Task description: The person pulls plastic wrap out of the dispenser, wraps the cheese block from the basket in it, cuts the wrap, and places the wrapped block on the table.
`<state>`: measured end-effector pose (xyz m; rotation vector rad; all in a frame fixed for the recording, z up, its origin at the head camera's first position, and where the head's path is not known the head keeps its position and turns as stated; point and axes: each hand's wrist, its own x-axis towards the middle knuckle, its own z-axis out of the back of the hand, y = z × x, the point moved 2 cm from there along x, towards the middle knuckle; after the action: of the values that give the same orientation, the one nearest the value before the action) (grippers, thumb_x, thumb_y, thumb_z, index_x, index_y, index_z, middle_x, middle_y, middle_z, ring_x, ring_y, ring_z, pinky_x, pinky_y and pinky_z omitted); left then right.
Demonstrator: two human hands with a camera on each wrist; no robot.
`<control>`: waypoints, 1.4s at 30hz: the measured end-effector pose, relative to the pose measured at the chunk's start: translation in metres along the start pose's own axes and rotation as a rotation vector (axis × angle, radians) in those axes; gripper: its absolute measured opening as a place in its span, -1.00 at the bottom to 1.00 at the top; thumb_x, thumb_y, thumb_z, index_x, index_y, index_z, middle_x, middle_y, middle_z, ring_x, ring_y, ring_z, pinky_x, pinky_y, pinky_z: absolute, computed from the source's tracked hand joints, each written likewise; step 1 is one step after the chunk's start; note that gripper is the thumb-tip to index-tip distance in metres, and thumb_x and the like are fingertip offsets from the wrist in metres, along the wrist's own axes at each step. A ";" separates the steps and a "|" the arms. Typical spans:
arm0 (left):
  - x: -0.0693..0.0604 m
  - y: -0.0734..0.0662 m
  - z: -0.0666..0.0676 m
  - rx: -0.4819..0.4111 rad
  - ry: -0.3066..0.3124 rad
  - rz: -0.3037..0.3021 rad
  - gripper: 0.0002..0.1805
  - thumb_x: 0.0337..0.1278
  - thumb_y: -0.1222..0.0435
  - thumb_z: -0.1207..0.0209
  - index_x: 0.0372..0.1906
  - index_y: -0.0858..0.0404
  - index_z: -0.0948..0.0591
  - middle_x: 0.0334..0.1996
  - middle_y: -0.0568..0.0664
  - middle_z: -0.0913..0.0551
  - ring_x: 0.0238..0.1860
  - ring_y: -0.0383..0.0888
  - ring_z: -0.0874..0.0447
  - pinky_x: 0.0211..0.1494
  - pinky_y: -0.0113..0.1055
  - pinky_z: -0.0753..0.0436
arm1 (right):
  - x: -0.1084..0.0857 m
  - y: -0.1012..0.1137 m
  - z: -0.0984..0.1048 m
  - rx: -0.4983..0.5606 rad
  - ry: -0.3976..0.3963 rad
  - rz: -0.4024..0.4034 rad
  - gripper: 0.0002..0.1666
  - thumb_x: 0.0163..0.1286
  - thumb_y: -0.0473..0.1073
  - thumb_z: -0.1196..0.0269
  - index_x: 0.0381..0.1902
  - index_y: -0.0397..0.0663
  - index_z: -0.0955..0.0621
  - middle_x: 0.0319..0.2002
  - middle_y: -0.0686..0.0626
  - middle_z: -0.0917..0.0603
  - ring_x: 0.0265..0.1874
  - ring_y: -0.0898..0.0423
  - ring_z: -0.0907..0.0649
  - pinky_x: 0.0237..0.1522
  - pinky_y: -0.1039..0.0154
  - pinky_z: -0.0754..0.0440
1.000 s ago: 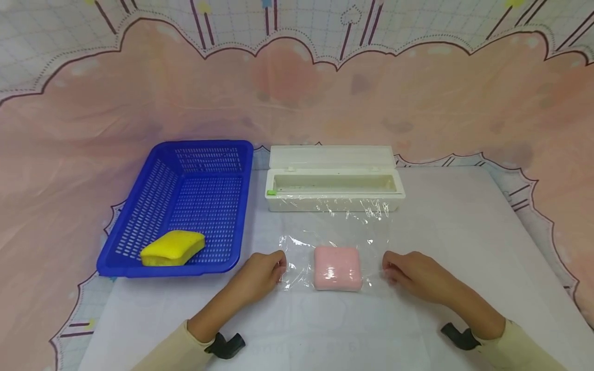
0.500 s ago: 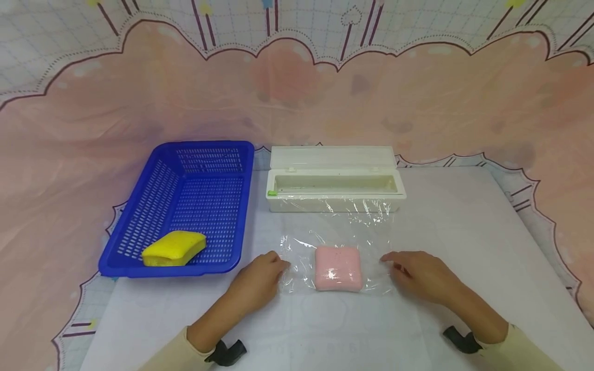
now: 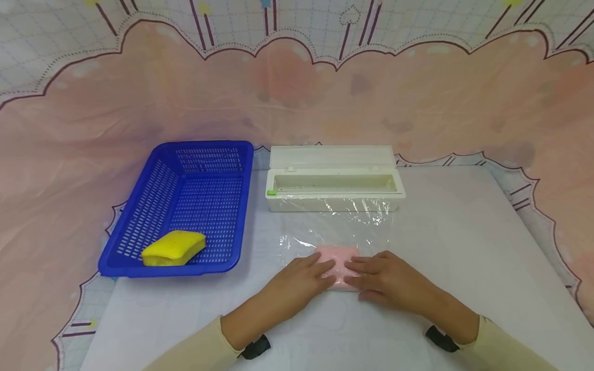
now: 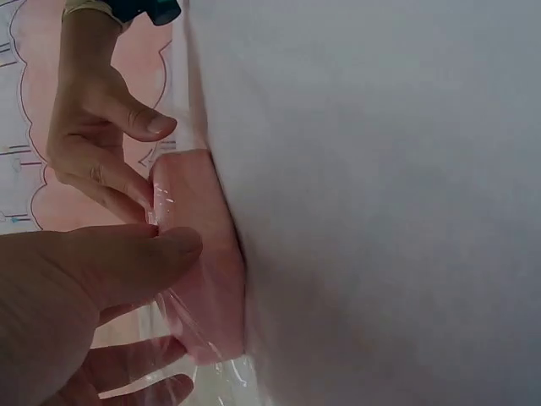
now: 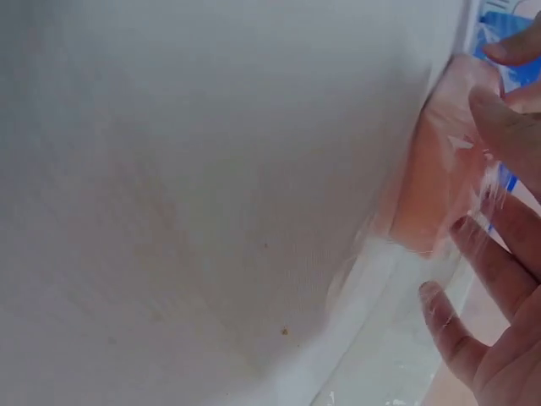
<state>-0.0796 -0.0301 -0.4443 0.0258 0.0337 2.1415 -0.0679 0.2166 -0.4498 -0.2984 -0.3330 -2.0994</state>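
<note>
A pink sponge-like block (image 3: 339, 253) lies on the white table under a sheet of clear cling film (image 3: 299, 241). From the left, my left hand (image 3: 292, 286) rests its fairly straight, spread fingers on the film over the block. My right hand (image 3: 394, 283) touches it likewise from the right, and the two sets of fingertips nearly meet on top. In the left wrist view, the left thumb (image 4: 173, 252) presses against the block's near side. The right wrist view has the block (image 5: 439, 173) under wrinkled film, with the right fingers spread beside it.
Behind the block stands a white cling film dispenser (image 3: 297, 204) with its lid raised; the film reaches forward from its front. At the left is a blue basket (image 3: 244, 216) holding a yellow sponge (image 3: 174, 248). A patterned cloth (image 3: 297, 108) hangs behind the table (image 3: 464, 232).
Both hands were at the film's left and right edges, first pinching them, then with index fingers extended. They have moved inward onto the pink block. Basket and dispenser have stayed put.
</note>
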 end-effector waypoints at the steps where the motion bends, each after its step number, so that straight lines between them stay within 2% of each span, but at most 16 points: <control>1: 0.002 0.002 -0.001 -0.004 0.004 -0.008 -0.58 0.42 0.19 -0.18 0.30 -0.16 -0.62 0.42 -0.15 -0.50 0.42 0.07 -0.48 0.22 -0.08 -0.66 | 0.001 -0.001 -0.001 -0.002 0.004 0.002 -0.35 0.01 0.01 -0.62 0.13 0.14 -0.75 0.14 -0.01 -0.75 0.13 0.04 -0.74 -0.09 0.11 -0.68; 5: 0.006 0.009 -0.003 -0.067 -0.019 -0.022 -0.60 0.39 0.18 -0.20 0.26 -0.16 -0.65 0.37 -0.17 -0.56 0.37 -0.02 -0.56 0.14 -0.11 -0.69 | 0.003 -0.005 -0.004 0.015 -0.002 0.013 -0.35 -0.03 -0.03 -0.64 0.10 0.10 -0.76 0.08 0.00 -0.78 0.06 0.07 -0.77 -0.09 0.11 -0.68; 10: 0.008 0.015 -0.006 -0.182 -0.048 -0.036 -0.61 0.42 0.27 -0.15 0.26 -0.07 -0.66 0.33 -0.10 -0.61 0.29 -0.05 -0.63 0.21 -0.15 -0.68 | 0.007 -0.010 -0.007 0.052 -0.048 0.002 -0.40 -0.07 -0.12 -0.65 0.03 0.07 -0.79 0.00 0.01 -0.81 -0.05 0.12 -0.80 -0.12 0.13 -0.68; 12: 0.010 0.018 -0.006 -0.357 0.003 0.043 -0.63 0.49 0.21 -0.09 0.28 -0.07 -0.65 0.31 -0.12 -0.62 0.28 -0.06 -0.64 0.27 -0.14 -0.64 | 0.007 -0.012 -0.007 0.075 -0.062 -0.006 -0.42 -0.07 -0.16 -0.63 0.01 0.06 -0.80 -0.03 0.02 -0.82 -0.09 0.13 -0.80 -0.14 0.15 -0.68; 13: 0.010 0.020 -0.006 -0.406 0.007 0.055 -0.64 0.51 0.20 -0.08 0.28 -0.07 -0.64 0.30 -0.13 -0.63 0.26 -0.08 -0.66 0.29 -0.16 -0.63 | 0.008 -0.014 -0.007 0.111 -0.061 -0.016 -0.44 -0.05 -0.19 -0.62 0.01 0.05 -0.80 -0.03 0.01 -0.82 -0.10 0.13 -0.80 -0.13 0.16 -0.69; 17: 0.012 0.030 -0.004 -0.540 -0.034 0.046 -0.66 0.48 0.23 -0.13 0.25 0.04 -0.67 0.24 -0.11 -0.67 0.26 -0.11 -0.65 0.36 -0.22 -0.57 | 0.011 -0.021 -0.003 0.254 -0.003 -0.106 -0.50 0.14 -0.24 -0.52 0.09 0.04 -0.76 -0.01 0.04 -0.81 -0.09 0.10 -0.80 -0.07 0.16 -0.74; 19: 0.013 0.036 -0.003 -0.484 -0.093 -0.024 -0.66 0.44 0.32 -0.17 0.22 0.10 -0.67 0.24 -0.07 -0.67 0.27 -0.11 -0.64 0.37 -0.26 -0.57 | 0.013 -0.026 -0.001 0.338 0.046 -0.199 -0.52 0.25 -0.22 -0.46 0.16 0.07 -0.73 0.05 0.06 -0.79 -0.02 0.09 -0.79 -0.01 0.14 -0.75; 21: 0.016 0.043 -0.001 -0.540 -0.094 0.010 -0.66 0.46 0.32 -0.15 0.25 0.11 -0.64 0.25 -0.05 -0.62 0.26 -0.10 -0.63 0.36 -0.24 -0.57 | 0.015 -0.031 0.001 0.385 0.075 -0.301 -0.51 0.32 -0.16 -0.42 0.22 0.11 -0.70 0.12 0.10 -0.76 0.07 0.09 -0.76 0.06 0.10 -0.73; 23: 0.020 0.050 -0.001 -0.607 -0.096 0.074 -0.65 0.51 0.28 -0.10 0.28 0.10 -0.62 0.25 -0.05 -0.56 0.21 -0.10 -0.63 0.32 -0.21 -0.60 | 0.017 -0.037 0.002 0.432 0.071 -0.397 -0.49 0.38 -0.14 -0.37 0.29 0.12 -0.64 0.19 0.09 -0.72 0.15 0.07 -0.73 0.13 0.06 -0.71; 25: 0.025 0.056 -0.001 -0.662 -0.102 0.141 -0.63 0.55 0.25 -0.06 0.32 0.09 -0.59 0.22 -0.05 -0.52 0.15 -0.12 -0.62 0.27 -0.20 -0.62 | 0.021 -0.043 0.002 0.458 0.036 -0.475 -0.48 0.43 -0.13 -0.33 0.32 0.08 -0.59 0.20 0.09 -0.71 0.16 0.05 -0.72 0.15 0.05 -0.69; 28: 0.033 0.064 -0.003 -0.720 -0.139 0.225 -0.59 0.58 0.23 0.00 0.40 0.12 -0.52 0.15 -0.03 -0.55 0.07 -0.13 -0.60 0.20 -0.16 -0.62 | 0.028 -0.050 0.001 0.461 -0.052 -0.525 -0.57 0.49 -0.17 -0.26 0.28 -0.02 -0.57 0.16 0.02 -0.74 0.09 0.00 -0.75 0.12 0.01 -0.71; 30: 0.039 0.068 -0.005 -0.729 -0.180 0.269 -0.58 0.60 0.22 0.02 0.42 0.12 -0.48 0.11 -0.02 -0.59 0.03 -0.12 -0.60 0.18 -0.14 -0.62 | 0.032 -0.054 -0.001 0.448 -0.098 -0.548 -0.63 0.50 -0.16 -0.26 0.22 -0.05 -0.61 0.14 -0.02 -0.75 0.04 -0.01 -0.78 0.06 0.02 -0.73; 33: 0.045 0.071 -0.007 -0.684 -0.271 0.307 -0.63 0.60 0.23 0.04 0.35 0.13 -0.51 0.10 0.00 -0.60 0.05 -0.09 -0.62 0.20 -0.13 -0.63 | 0.039 -0.059 -0.004 0.390 -0.144 -0.557 -0.61 0.43 -0.10 -0.34 0.17 -0.08 -0.67 0.15 -0.06 -0.74 0.01 -0.02 -0.77 -0.01 0.04 -0.75; 38: 0.053 0.072 -0.009 -0.520 -0.485 0.306 -0.77 0.53 0.29 -0.07 0.11 0.17 -0.65 0.06 0.02 -0.61 0.09 0.00 -0.62 0.18 -0.12 -0.63 | 0.048 -0.065 -0.008 0.257 -0.240 -0.532 -0.50 0.26 -0.09 -0.49 0.13 -0.14 -0.70 0.13 -0.10 -0.72 0.02 -0.02 -0.73 -0.05 0.06 -0.75; 40: 0.055 0.072 -0.010 -0.462 -0.540 0.302 -0.78 0.47 0.25 -0.15 0.07 0.16 -0.68 0.04 0.00 -0.63 0.07 0.00 -0.60 0.16 -0.11 -0.61 | 0.052 -0.066 -0.009 0.201 -0.283 -0.523 -0.49 0.26 -0.12 -0.49 0.14 -0.16 -0.69 0.08 -0.11 -0.71 0.04 -0.03 -0.71 0.00 0.04 -0.72; 42: 0.057 0.073 -0.012 -0.424 -0.566 0.308 -0.78 0.43 0.22 -0.20 0.05 0.16 -0.70 0.03 -0.01 -0.64 0.06 0.01 -0.59 0.14 -0.11 -0.59 | 0.055 -0.067 -0.009 0.140 -0.317 -0.514 -0.53 0.26 -0.14 -0.49 0.10 -0.16 -0.70 0.02 -0.11 -0.73 0.03 -0.06 -0.69 0.05 0.00 -0.69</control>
<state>-0.1723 -0.0216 -0.4533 0.4079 -0.7962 2.3281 -0.1542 0.2041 -0.4477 -0.5055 -0.8122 -2.5137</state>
